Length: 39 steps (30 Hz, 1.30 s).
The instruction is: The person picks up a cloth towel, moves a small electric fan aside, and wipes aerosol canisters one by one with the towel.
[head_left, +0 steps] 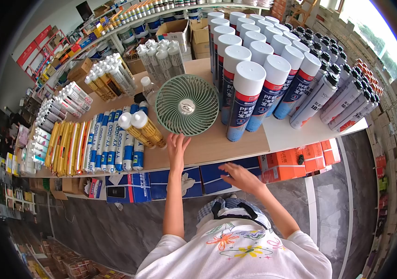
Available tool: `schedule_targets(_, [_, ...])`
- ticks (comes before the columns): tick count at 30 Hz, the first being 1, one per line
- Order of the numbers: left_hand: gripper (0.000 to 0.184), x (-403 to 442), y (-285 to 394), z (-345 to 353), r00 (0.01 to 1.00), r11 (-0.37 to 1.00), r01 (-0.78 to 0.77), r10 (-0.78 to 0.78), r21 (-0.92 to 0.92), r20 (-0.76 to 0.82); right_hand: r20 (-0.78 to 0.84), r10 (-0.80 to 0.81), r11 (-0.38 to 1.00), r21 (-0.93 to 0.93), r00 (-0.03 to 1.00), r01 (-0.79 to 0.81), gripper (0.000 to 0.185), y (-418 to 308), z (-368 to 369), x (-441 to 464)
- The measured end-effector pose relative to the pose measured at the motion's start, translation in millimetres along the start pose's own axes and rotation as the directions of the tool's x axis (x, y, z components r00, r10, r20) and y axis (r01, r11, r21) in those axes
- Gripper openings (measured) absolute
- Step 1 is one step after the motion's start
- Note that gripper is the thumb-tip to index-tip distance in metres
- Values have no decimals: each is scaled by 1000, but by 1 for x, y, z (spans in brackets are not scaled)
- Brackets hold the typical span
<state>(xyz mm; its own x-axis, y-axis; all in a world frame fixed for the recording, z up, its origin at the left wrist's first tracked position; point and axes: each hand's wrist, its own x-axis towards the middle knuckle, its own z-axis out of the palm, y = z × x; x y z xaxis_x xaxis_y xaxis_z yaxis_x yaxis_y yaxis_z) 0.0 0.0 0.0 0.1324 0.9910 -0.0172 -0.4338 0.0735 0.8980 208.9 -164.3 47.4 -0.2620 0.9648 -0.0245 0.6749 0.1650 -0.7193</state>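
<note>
At left on the surface [221,145], yellow packs [66,149] and blue-and-white tubes [110,142] packed side by side, probably to save room. Next, green fan [187,106] facing up, between tubes and cans. At its near rim, left hand [177,148], fingers spread, perhaps for steadying; contact hard to tell. Then right hand [242,177], empty, fingers loosely parted, near blue boxes [211,181]. Rightward, white-capped cans [246,109] upright, tightly grouped, likely for stability.
</note>
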Motion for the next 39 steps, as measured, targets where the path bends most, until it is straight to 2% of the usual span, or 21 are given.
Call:
schedule_targets(1, [65, 1, 1, 4, 1000, 1000, 4, -4, -4, 3, -19, 44, 999, 21, 999, -43, 31, -7, -11, 8])
schedule_targets(2, [58, 2, 3, 9, 1000, 1000, 8, -8, -8, 5, -117, -71, 997, 15, 991, 73, 30, -6, -15, 13])
schedule_targets(3, [58, 3, 6, 6, 1000, 1000, 10, -10, -20, -8, -101, -71, 997, 8, 992, 72, 30, -13, -13, 19])
schedule_targets(5, [45, 6, 8, 12, 998, 1000, -20, 21, -12, 64, -115, -113, 992, 39, 987, 118, 30, -15, -14, 23])
schedule_targets(6, [31, 5, 18, 16, 998, 999, -30, 31, -18, 51, -108, -125, 990, 48, 986, 131, 30, -17, -9, 26])
schedule_targets(7, [31, 9, 16, 12, 999, 999, -35, 35, -9, 36, -79, -88, 992, 85, 993, 95, 31, -18, -3, 25])
schedule_targets(9, [23, 15, 3, 6, 993, 997, -30, 38, -75, 110, -9, -11, 990, 137, 1000, 12, 32, -13, 4, 18])
schedule_targets(10, [18, 16, 1, 5, 994, 993, -32, 43, -110, 103, 2, -19, 990, 143, 1000, 19, 32, -9, 10, 15])
schedule_targets(15, [26, 3, 13, 24, 996, 994, -23, 31, -103, 83, -36, 64, 976, 210, 997, -55, 30, 8, 17, -1])
schedule_targets(18, [30, -3, 13, 31, 999, 996, -30, 33, -89, 28, -51, 77, 981, 181, 996, -66, 29, 20, 14, -8])
schedule_targets(20, [18, -6, 8, 35, 999, 994, -38, 36, -98, -22, -76, 84, 984, 163, 994, -71, 28, 26, 9, -13])
schedule_targets(22, [15, -12, 12, 43, 998, 995, -41, 37, -92, -44, -96, 90, 986, 147, 991, -75, 28, 27, 5, -15])
schedule_targets(28, [17, -33, 4, 40, 996, 995, -67, 62, -80, -57, -140, 85, 981, 184, 986, -59, 29, 32, 5, -17])
schedule_targets(31, [15, -46, 0, 43, 995, 994, -76, 71, -75, -72, -183, 69, 966, 259, 981, -19, 30, 29, 9, -12])
schedule_targets(34, [19, -64, 4, 52, 986, 993, -104, 97, -46, -137, -274, 218, 885, 459, 937, -72, 33, 29, 19, 2])
schedule_targets(35, [19, -68, 1, 52, 987, 993, -108, 101, -49, -129, -255, 241, 835, 546, 937, -67, 36, 32, 22, 7])
schedule_targets(38, [27, -81, -14, 42, 982, 992, -110, 98, -66, -161, -241, 258, 772, 634, 936, -49, 39, 34, 28, 24])
schedule_targets(39, [27, -86, -12, 45, 982, 992, -112, 101, -64, -159, -226, 252, 695, 719, 941, -13, 39, 31, 28, 30])
